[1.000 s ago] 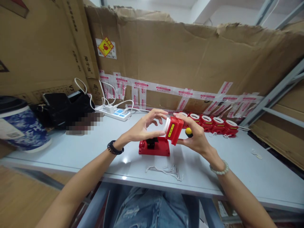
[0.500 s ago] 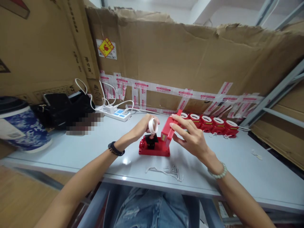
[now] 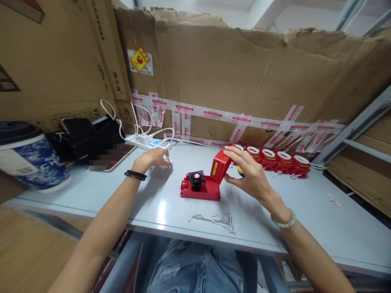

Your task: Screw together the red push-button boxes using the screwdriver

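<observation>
My left hand [image 3: 155, 157] is low over the table in front of the power strip, fingers curled down. A bit of white shows at its fingertips, seemingly the white ring [image 3: 170, 160], mostly hidden. My right hand [image 3: 249, 171] grips a red box cover [image 3: 220, 165] with a yellow label, tilted up at the right end of a red base [image 3: 203, 194]. In the base stands a black switch block [image 3: 196, 179] with a red-and-white round top. A small yellow-green part [image 3: 241, 171] shows under my right palm.
Several red housings with white rings [image 3: 269, 156] stand in a row at the back right. Metal screws and white strings [image 3: 218, 219] lie near the front edge. At left are a power strip [image 3: 146, 141], a phone [image 3: 114, 156] and a blue-white cup [image 3: 33, 162].
My left hand has moved left from above the switch block, taking the white ring away. My right hand has turned the red cover, so its yellow label faces me more.
</observation>
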`<state>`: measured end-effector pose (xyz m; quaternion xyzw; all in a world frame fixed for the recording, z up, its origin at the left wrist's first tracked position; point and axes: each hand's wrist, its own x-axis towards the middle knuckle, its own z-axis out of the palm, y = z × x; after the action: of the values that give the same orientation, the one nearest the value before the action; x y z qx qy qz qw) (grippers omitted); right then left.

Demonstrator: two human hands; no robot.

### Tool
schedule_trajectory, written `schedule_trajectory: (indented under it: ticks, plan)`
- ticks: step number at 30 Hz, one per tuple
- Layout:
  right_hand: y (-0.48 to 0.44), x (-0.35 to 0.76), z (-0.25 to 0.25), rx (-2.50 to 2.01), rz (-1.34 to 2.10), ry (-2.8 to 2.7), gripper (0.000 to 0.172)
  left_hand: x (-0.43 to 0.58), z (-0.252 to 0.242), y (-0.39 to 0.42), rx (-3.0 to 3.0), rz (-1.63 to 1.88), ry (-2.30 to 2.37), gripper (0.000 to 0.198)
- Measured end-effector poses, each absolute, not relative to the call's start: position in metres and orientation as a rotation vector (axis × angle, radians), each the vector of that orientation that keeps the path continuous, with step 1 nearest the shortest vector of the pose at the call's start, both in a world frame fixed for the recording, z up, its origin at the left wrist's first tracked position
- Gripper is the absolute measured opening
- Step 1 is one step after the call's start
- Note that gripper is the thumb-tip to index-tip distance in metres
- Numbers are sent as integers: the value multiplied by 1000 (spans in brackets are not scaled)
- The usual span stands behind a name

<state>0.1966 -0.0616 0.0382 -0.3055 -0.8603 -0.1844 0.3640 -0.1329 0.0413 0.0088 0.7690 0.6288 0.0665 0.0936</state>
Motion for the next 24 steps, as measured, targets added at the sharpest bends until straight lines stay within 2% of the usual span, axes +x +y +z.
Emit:
schedule_trajectory:
  ticks: [4, 7, 11, 19, 22, 24]
  plan:
    - [-63, 197, 39, -785, -441, -2213, 64, -119, 18, 29, 2352, 274, 1741, 58]
    - [-64, 197, 41, -811, -423, -2203, 66, -94, 27, 7, 2464, 535, 1189, 56]
    - [-65, 196, 43, -813, -420, -2194, 69, -63, 27, -16, 2460, 492, 879, 60]
    - [-64, 197, 43, -805, -426, -2187, 67, -68, 39, -18, 2466, 603, 876, 40]
    - [-64, 197, 42, -809, -428, -2175, 66, -92, 43, -8, 2457, 594, 1128, 40]
    - [-64, 197, 43, -805, -432, -2173, 66, -111, 39, 1, 2381, 384, 1383, 41]
